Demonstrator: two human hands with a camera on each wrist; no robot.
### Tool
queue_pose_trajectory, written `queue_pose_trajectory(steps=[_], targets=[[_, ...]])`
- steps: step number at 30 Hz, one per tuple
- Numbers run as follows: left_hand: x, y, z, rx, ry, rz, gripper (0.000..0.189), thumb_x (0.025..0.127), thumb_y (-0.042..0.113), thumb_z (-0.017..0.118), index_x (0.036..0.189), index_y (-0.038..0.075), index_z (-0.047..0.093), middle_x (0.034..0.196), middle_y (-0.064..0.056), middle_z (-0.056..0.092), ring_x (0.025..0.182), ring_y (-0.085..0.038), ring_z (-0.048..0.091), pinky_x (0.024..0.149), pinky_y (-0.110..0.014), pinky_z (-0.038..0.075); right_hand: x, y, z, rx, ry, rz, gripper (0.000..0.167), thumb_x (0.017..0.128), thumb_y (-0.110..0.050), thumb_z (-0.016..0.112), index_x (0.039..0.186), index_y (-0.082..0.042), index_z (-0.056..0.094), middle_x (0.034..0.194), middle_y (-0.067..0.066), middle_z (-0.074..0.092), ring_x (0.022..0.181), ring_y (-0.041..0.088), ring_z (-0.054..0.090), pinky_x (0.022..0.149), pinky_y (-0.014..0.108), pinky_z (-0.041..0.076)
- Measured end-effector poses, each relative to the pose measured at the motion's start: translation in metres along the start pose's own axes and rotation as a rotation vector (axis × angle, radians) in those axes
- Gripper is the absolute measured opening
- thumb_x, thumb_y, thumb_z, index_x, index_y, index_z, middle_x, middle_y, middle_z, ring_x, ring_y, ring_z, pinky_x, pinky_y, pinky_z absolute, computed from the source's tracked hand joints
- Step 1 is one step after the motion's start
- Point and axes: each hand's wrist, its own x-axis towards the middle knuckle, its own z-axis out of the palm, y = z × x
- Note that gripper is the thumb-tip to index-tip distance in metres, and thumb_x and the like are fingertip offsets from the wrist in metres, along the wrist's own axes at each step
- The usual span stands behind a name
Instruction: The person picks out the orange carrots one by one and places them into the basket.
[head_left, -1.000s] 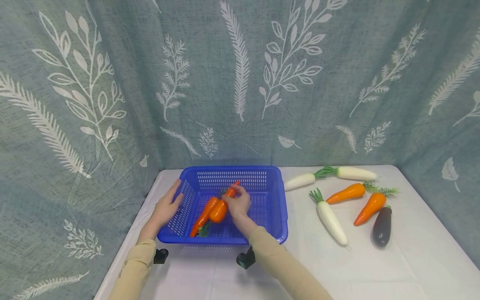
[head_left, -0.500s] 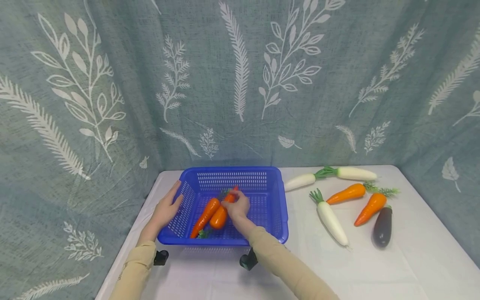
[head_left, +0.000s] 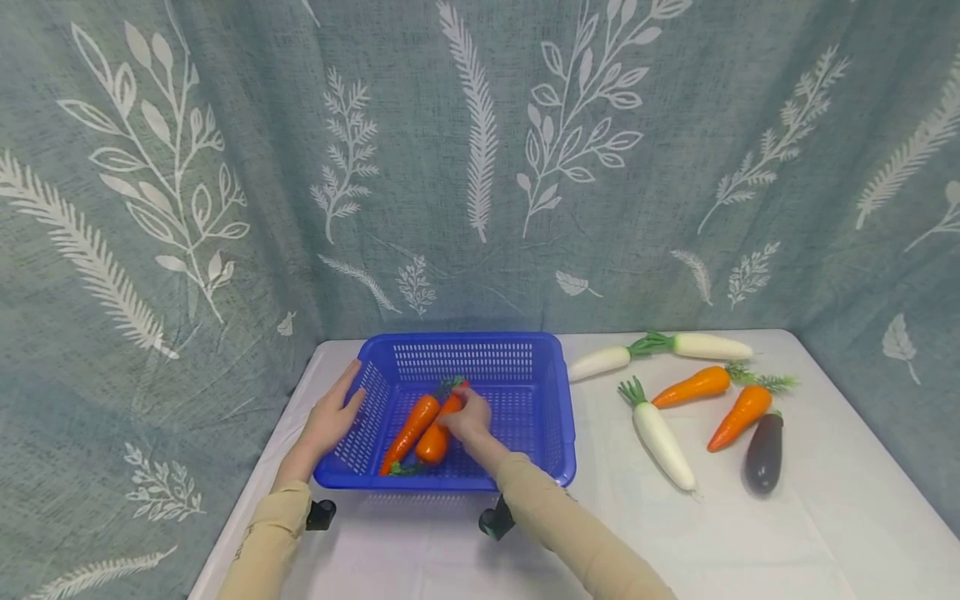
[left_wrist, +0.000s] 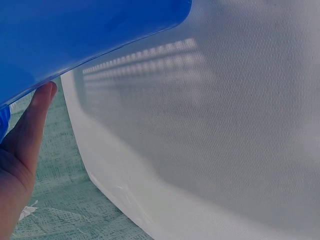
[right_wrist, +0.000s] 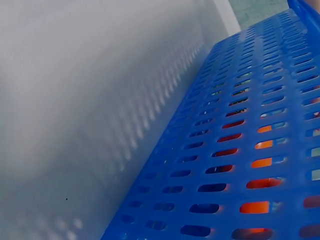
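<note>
In the head view, a blue plastic basket (head_left: 558, 400) with slotted walls stands on the left part of the table. My left hand (head_left: 330, 421) lies against its left rim, fingers straight and thumb spread; the left wrist view shows a fingertip (left_wrist: 47, 90) at the basket's edge. Inside, my right hand (head_left: 468, 417) grips an orange carrot (head_left: 432, 443) by its upper part, the red tip pointing to the back. A second carrot (head_left: 411, 433) lies to its left on the basket floor. Through the slots in the right wrist view, orange pieces show; the right hand is out of sight there.
Right of the basket lie white radishes (head_left: 663, 446) with green tops, two more carrots (head_left: 693, 387) and a dark eggplant (head_left: 765, 454). A white cloth (head_left: 750, 550) covers the table. Behind hangs a green-grey curtain (head_left: 435, 167) with white leaf patterns.
My right hand has drawn the gripped carrot a little toward the front and left within the basket. The left hand stays at the rim.
</note>
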Motion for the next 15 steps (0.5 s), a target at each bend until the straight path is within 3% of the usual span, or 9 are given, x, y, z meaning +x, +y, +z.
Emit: queue_pose_trajectory(steps=[2, 8, 15], targets=[[-0.0008, 0.0014, -0.0006, -0.004, 0.0, 0.001, 0.055, 0.102, 0.018, 0.037, 0.151, 0.002, 0.017, 0.157, -0.021, 0.017, 0.142, -0.044, 0.019, 0.116, -0.057, 0.018, -0.0003, 0.0, -0.0007, -0.056, -0.039, -0.009, 0.059, 0.063, 0.008, 0.076, 0.12, 0.0, 0.062, 0.116, 0.021, 0.064, 0.104, 0.034, 0.062, 0.086, 0.034, 0.056], [-0.0025, 0.0038, -0.0004, 0.001, 0.009, 0.009, 0.054, 0.102, 0.018, 0.037, 0.15, 0.001, 0.018, 0.156, -0.022, 0.017, 0.142, -0.044, 0.02, 0.116, -0.056, 0.017, 0.0, 0.0025, -0.002, -0.262, -0.106, -0.138, 0.061, 0.06, 0.002, 0.08, 0.119, 0.0, 0.063, 0.109, 0.02, 0.066, 0.098, 0.031, 0.064, 0.087, 0.034, 0.055], [-0.0022, 0.0042, -0.0003, 0.006, -0.002, -0.005, 0.055, 0.102, 0.018, 0.037, 0.151, 0.002, 0.018, 0.157, -0.021, 0.017, 0.142, -0.044, 0.019, 0.116, -0.056, 0.017, -0.0014, 0.0033, -0.0012, -0.258, -0.123, -0.108, 0.064, 0.062, -0.002, 0.083, 0.12, 0.001, 0.056, 0.109, 0.022, 0.062, 0.103, 0.034, 0.058, 0.091, 0.038, 0.052]])
